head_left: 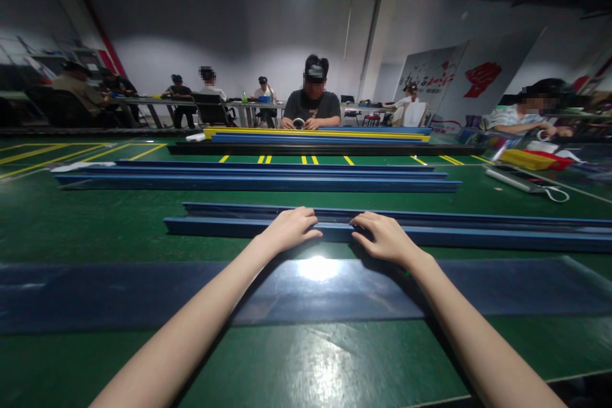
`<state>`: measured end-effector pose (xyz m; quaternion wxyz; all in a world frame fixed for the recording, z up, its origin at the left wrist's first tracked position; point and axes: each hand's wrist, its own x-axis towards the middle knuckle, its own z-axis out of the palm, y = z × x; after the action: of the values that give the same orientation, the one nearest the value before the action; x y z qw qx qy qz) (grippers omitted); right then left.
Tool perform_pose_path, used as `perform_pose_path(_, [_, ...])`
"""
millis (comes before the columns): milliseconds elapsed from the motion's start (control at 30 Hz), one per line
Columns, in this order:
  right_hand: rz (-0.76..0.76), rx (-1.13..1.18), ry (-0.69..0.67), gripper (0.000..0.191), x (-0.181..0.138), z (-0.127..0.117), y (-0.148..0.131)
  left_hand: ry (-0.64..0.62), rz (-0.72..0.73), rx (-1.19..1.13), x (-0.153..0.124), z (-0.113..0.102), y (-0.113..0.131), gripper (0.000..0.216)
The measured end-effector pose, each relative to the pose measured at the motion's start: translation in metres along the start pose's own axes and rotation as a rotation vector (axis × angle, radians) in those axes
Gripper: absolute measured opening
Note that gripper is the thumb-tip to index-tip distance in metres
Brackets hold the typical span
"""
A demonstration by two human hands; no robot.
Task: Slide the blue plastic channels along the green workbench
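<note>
A long blue channel strip (497,236) with two raised edges lies across the green table in front of me. My left hand (292,228) is at its near wall, fingers over the top and thumb on the front side. To the right, my right hand (380,234) takes the same wall in the same way, a short gap from the left. Closer to me, under my forearms, a flat translucent bluish strip (335,299) lies on the table, reflecting the lamp.
More blue channel strips (258,183) lie beyond, then a black strip (335,149) and a yellow strip (268,134). At right are a white device with a cord loop (514,180) and a yellow tray (530,159). A person (313,102) sits opposite, holding a roll.
</note>
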<state>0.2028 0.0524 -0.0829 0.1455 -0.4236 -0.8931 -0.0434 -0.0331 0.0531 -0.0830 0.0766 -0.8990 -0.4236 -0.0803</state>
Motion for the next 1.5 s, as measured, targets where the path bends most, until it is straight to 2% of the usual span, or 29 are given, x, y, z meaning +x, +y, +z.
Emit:
perform_pose_path(500, [-0.011, 0.065, 0.001, 0.032, 0.002, 0.008, -0.006, 0.002, 0.003, -0.001, -0.001, 0.000, 0.001, 0.030])
perform_pose_path(1500, [-0.083, -0.029, 0.010, 0.033, 0.003, 0.012, -0.004, 0.009, 0.022, -0.044, -0.001, 0.000, 0.000, 0.031])
